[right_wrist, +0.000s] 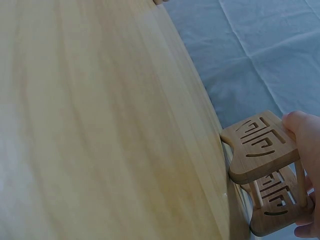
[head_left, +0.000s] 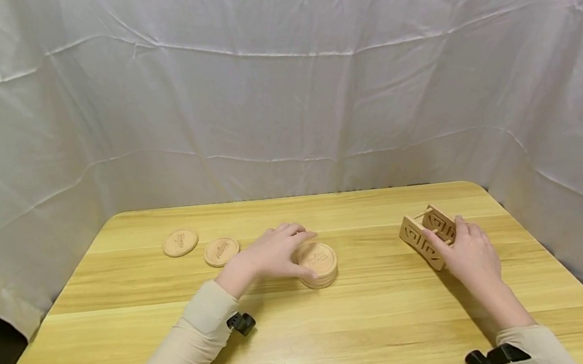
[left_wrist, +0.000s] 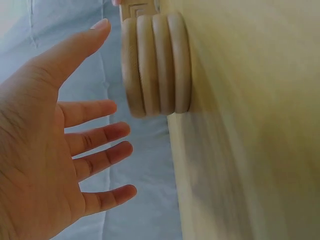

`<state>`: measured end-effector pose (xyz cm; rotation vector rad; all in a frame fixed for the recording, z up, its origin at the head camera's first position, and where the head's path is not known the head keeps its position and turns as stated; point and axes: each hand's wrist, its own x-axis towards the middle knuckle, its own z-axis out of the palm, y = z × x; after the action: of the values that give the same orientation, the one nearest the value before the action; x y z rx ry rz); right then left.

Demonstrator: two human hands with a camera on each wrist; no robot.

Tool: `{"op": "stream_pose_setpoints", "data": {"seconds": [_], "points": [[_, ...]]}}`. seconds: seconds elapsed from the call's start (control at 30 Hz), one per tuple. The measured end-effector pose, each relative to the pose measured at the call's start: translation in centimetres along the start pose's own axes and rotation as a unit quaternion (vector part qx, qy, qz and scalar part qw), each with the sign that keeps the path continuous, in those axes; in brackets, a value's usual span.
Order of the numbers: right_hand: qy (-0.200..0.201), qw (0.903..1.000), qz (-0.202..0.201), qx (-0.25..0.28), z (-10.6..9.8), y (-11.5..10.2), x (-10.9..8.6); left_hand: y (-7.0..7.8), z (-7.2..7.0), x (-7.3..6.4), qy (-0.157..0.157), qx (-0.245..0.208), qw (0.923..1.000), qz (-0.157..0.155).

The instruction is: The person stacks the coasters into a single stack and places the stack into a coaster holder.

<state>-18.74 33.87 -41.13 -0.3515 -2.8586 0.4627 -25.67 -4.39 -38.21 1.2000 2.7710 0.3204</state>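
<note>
My left hand [head_left: 274, 255] is spread beside a stack of round wooden coasters [head_left: 318, 259], its thumb and fingers reaching around the stack's left side. In the left wrist view, the stack [left_wrist: 156, 65] shows several thick discs, and a gap separates the straight fingers [left_wrist: 102, 137] from it. Off to the right, my right hand [head_left: 473, 255] grips a wooden coaster holder [head_left: 422, 243] by its right end. Two side plates with cut-out patterns, joined by thin rods, make up the holder [right_wrist: 262, 147]. Part of the right hand lies outside the right wrist view.
Two single coasters lie flat at the back left, one [head_left: 180, 242] farther left and the other [head_left: 222, 251] nearer the left hand. The wooden table [head_left: 314, 340] stretches beneath everything. White cloth [head_left: 279, 96] hangs behind it and along the sides.
</note>
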Motion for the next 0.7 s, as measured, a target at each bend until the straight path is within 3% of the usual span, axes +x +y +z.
{"op": "stream_pose_setpoints", "data": {"seconds": [0.23,0.7], "points": [[-0.001,1.0000,0.003,0.002,0.2,-0.1,0.1,-1.0,-0.8,-0.8,0.012,0.007,0.9999,-0.006],[0.007,1.0000,0.000,-0.001,0.2,0.2,0.0,-2.7,-1.3,-3.8,0.060,0.007,0.9978,-0.025]]}}
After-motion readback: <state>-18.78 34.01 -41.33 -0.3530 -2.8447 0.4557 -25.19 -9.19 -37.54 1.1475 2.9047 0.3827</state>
